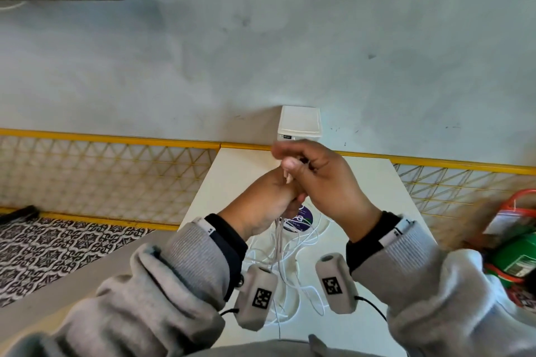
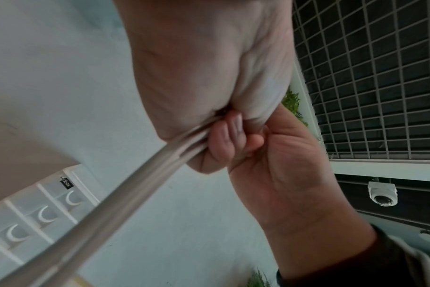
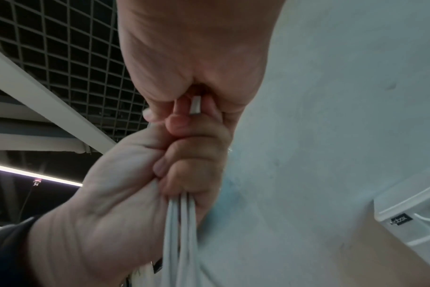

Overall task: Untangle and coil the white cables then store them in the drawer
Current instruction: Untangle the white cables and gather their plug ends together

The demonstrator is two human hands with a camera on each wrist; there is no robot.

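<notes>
Both hands, left hand and right hand, are gripping bundled white cables; untangling is continuing, while coiling and the drawer are remaining.

We count two hands and one drawer unit on one table. The tangled white cables defy an exact count.

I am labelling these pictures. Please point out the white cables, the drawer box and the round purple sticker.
white cables (image 3: 180, 233), right wrist view, strands hanging below the fist.
drawer box (image 1: 300, 122), head view, its lid.
round purple sticker (image 1: 304, 216), head view, its purple face.
</notes>
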